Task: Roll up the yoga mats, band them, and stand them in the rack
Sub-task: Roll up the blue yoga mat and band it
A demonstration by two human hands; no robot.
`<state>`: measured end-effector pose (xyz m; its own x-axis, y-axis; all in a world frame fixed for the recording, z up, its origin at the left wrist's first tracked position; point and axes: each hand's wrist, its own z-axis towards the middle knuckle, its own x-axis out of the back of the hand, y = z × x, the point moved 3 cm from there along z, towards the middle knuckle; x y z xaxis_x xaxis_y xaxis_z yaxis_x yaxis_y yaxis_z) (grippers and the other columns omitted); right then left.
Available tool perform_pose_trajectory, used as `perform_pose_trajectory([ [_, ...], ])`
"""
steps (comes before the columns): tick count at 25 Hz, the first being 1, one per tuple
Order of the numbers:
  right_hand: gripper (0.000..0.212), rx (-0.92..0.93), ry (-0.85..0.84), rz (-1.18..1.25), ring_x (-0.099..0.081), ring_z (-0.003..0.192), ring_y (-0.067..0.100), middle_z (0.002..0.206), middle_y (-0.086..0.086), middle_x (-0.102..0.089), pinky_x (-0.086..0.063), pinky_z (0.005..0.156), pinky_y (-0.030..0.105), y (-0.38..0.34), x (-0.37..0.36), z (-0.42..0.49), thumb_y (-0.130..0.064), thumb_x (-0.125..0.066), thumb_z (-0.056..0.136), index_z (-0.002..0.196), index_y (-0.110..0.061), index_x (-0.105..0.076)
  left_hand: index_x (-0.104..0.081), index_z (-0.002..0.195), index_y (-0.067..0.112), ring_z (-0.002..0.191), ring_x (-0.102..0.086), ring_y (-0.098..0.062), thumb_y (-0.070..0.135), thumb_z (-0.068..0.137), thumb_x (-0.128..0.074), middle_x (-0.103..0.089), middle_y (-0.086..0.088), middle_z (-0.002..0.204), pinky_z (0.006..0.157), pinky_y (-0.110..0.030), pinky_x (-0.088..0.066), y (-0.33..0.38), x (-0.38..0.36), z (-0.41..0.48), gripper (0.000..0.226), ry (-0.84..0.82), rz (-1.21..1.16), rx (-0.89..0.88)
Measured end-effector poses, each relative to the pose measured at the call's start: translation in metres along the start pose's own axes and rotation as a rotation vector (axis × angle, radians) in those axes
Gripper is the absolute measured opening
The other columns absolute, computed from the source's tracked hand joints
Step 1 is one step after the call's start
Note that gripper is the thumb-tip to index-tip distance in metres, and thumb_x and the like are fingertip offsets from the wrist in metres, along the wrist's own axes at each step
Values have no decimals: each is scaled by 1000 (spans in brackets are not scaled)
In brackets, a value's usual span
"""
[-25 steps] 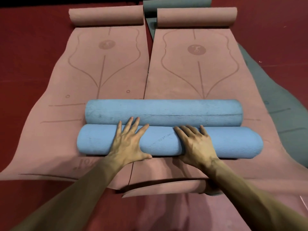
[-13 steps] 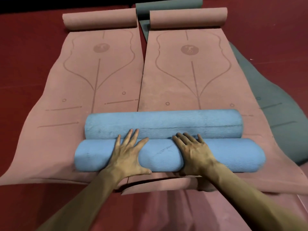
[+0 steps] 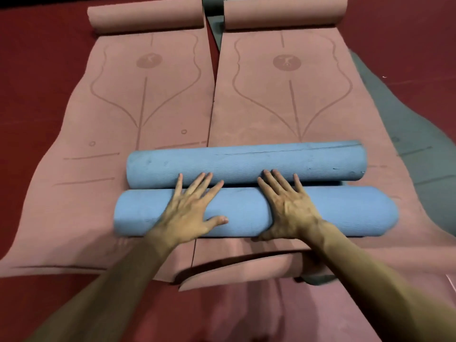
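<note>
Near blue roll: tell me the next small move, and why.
Probably grip the near blue roll and draw it back from the far blue roll: left hand and right hand press flat on it, the rolls touch, neither shows a band.

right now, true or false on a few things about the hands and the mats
1. The left hand and right hand lie flat on the near blue roll, beside the far blue roll. True.
2. The far blue roll wears a band. False: no band shows on it.
3. Both blue rolls lie on bare floor. False: they lie across the left pink mat and right pink mat, not the red floor.
4. Both pink mats are curled up at their far ends. True.
</note>
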<state>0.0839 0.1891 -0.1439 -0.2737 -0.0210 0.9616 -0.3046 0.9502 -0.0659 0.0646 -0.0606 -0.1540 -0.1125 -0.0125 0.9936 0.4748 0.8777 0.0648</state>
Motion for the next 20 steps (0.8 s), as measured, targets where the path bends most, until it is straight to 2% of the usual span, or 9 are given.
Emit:
perform_pose_trajectory([
  [2,145,8,-39,1,13,157,19,171,1,11,3,125,57,7,4,6,-89,-65,55,163,-20,2,-28,160,27,157,-13,-20,74,93,-26,-21,-6,168,123,-62,-5,11,-10,-14,82,197,52,66],
  [4,144,19,-37,3,11,157,17,171,0,9,2,125,56,11,3,8,-92,-61,54,163,-21,1,-33,158,28,156,-19,-24,72,95,-26,-26,-7,167,122,-63,-9,15,-15,-11,77,253,54,112],
  [7,143,33,37,-60,-9,158,23,171,5,-7,-7,123,62,3,-2,3,-93,-54,50,163,-15,-14,-32,158,33,156,-16,-23,76,94,-20,-21,-6,168,123,-63,-8,9,-12,3,79,200,11,183],
  [10,143,4,139,-89,-31,151,30,165,11,-30,-24,118,66,-7,-10,-1,-89,-67,41,157,-12,-33,-32,158,33,157,-14,-22,75,92,-19,-18,-6,169,123,-63,-8,8,-13,10,80,188,16,241],
  [12,144,-4,128,-69,-27,153,29,166,10,-28,-22,119,64,-5,-9,5,-86,-73,39,158,-16,-32,-31,159,31,155,-19,-25,71,94,-20,-21,-9,168,121,-64,-12,12,-15,9,77,233,38,268],
  [15,144,-10,58,-42,-3,158,23,171,3,-5,-5,124,59,1,0,15,-88,-70,50,163,-22,-10,-31,158,31,154,-23,-29,69,96,-23,-25,-9,167,121,-65,-12,18,-19,4,74,262,31,245],
  [16,144,-21,55,-45,0,158,22,171,3,-3,-3,124,58,2,-1,16,-87,-70,51,163,-21,-8,-33,158,32,154,-23,-28,70,95,-22,-26,-8,167,121,-65,-11,18,-17,4,74,251,12,241],
  [20,149,-113,162,-107,-21,155,30,167,11,-24,-14,121,65,-5,-15,3,-89,-71,40,160,-12,-28,-22,159,40,157,-10,-24,75,89,-6,-14,-2,170,123,-59,3,11,-8,15,80,124,-62,282],
])
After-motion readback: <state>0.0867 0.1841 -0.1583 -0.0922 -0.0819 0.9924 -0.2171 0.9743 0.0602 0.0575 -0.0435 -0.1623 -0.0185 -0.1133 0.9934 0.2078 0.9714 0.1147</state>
